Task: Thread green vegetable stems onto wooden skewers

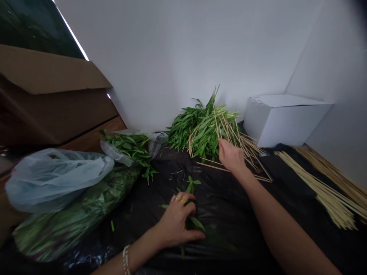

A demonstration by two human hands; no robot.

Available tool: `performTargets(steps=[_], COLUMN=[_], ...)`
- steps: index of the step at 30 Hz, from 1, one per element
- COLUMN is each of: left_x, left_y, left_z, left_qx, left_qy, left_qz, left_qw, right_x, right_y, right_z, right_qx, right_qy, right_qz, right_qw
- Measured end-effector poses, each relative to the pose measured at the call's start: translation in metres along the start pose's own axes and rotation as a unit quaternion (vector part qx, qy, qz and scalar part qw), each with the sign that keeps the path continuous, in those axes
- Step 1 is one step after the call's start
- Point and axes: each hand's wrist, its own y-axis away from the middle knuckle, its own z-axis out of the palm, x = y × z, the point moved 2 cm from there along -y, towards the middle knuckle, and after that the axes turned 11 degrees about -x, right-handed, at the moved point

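My left hand (182, 215) lies over a few leafy green sprigs (197, 224) on the black plastic sheet. Its thumb is spread away from the curved fingers, and leaves show between and beyond them. Farther off, my right hand (231, 154) is closed, pinching a thin wooden stick (215, 120) that points upward. Right beside that hand is a heap of long-leaved greens (186, 128) with pale cut stems. Many loose thin sticks (245, 143) lie across the heap's right side.
On the left are a clear bag of greens (83, 210), a whitish plastic bag (60, 177), more greens in plastic (129, 145) and a cardboard box (57, 110). At right stand a white box (289, 118) and bundles of pale sticks (323, 191). A white wall (186, 49) rises behind.
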Motion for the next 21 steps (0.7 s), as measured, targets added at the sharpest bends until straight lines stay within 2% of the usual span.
performTargets(steps=[5,8,11,16,19,21], left_x=[0.012,0.004,-0.014,-0.052,-0.071,-0.076], left_y=[-0.011,-0.008,0.006,0.056,0.104,0.139], left_z=[0.006,0.003,-0.005,-0.036,-0.059,-0.069], left_qx=[0.002,0.019,0.041,0.073,0.061,0.029], left_qy=[-0.010,-0.017,-0.026,-0.066,-0.050,-0.022], left_qz=[0.016,0.010,-0.025,-0.126,-0.184,-0.221], left_qw=[1.000,1.000,0.999,0.987,0.980,0.975], right_x=[0.002,0.002,0.000,-0.002,-0.001,-0.001], right_y=[-0.001,-0.001,-0.001,-0.001,-0.001,0.000], right_z=[0.000,-0.001,-0.004,-0.005,-0.004,-0.002], right_qx=[0.003,0.009,0.011,0.007,0.012,0.014], right_qy=[-0.003,-0.005,-0.006,-0.003,-0.002,-0.001], right_qz=[-0.006,-0.004,-0.002,-0.003,-0.010,-0.014], right_qw=[1.000,1.000,1.000,1.000,1.000,1.000])
